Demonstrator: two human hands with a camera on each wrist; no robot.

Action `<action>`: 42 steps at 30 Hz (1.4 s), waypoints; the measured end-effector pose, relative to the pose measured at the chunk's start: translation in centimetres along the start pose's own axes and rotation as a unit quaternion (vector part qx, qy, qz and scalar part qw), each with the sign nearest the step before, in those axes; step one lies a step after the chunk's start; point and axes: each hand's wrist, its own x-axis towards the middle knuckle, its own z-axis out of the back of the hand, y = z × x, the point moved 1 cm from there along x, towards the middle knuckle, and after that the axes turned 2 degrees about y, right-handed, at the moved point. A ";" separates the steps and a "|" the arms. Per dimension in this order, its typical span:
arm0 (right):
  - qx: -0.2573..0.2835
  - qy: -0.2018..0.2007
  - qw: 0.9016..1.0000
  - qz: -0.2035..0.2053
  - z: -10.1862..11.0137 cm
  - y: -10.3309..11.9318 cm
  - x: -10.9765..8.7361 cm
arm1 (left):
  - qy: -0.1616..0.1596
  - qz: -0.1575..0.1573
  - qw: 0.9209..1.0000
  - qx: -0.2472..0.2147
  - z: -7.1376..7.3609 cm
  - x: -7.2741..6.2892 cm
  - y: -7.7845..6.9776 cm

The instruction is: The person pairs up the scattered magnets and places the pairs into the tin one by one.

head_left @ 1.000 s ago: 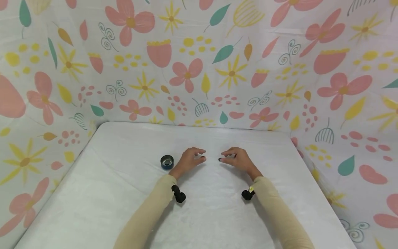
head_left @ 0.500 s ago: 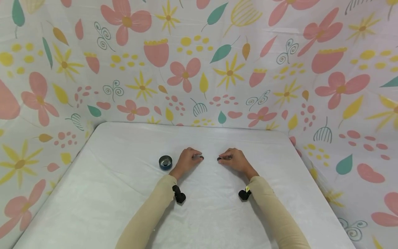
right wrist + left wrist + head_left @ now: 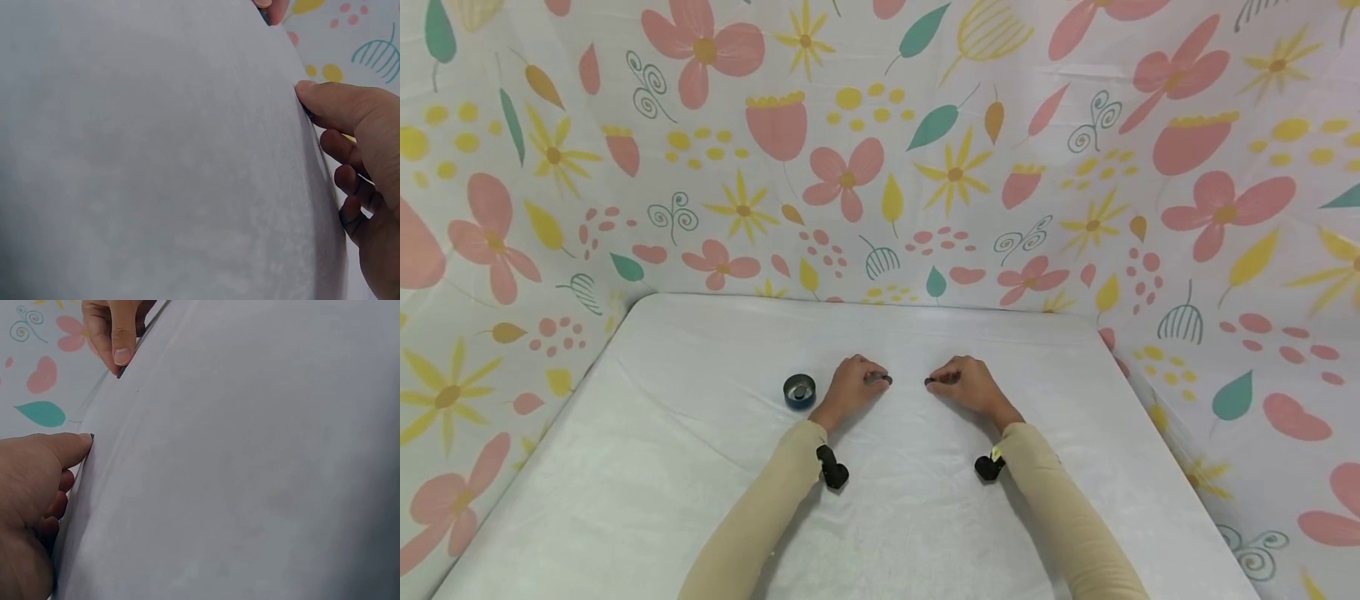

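Over the middle of the white-covered table, my left hand (image 3: 850, 390) pinches a small dark piece (image 3: 889, 380) between thumb and fingertips. Facing it, my right hand (image 3: 976, 388) pinches a similar small dark piece (image 3: 928, 381). A short gap separates the two hands. In the left wrist view, a dark edge (image 3: 121, 372) sticks out under the right fingertips. The right wrist view shows a dark sliver (image 3: 308, 112) under the right thumb; its fingers are curled. Most of each piece is hidden by the fingers, and I cannot tell their kind.
A round dark tin (image 3: 799, 403), open at the top with a small dark thing inside, stands left of the left hand. White cloth covers the table (image 3: 880, 517). Flower-print curtains (image 3: 850, 250) enclose its back and sides. Each wrist wears a black camera (image 3: 833, 472).
A second ago the fingers of both hands were spread apart from the thumbs; they have since closed in to pinch the small dark pieces. The tin has stayed in place.
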 end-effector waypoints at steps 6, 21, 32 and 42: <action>-0.003 0.013 1.000 -0.008 0.0 0.1 0.2 | -0.003 -0.002 1.000 0.001 -0.1 0.0 -0.2; -0.010 0.014 1.000 -0.002 -0.5 0.7 0.5 | 0.005 -0.015 0.999 0.029 -0.5 0.4 -0.7; 0.003 0.014 1.000 0.007 -0.8 1.0 0.7 | 0.015 -0.031 0.999 0.030 -1.2 0.8 -1.3; 0.002 0.025 1.000 0.007 -1.1 0.9 0.7 | 0.030 -0.034 0.998 0.053 -2.0 1.1 -1.7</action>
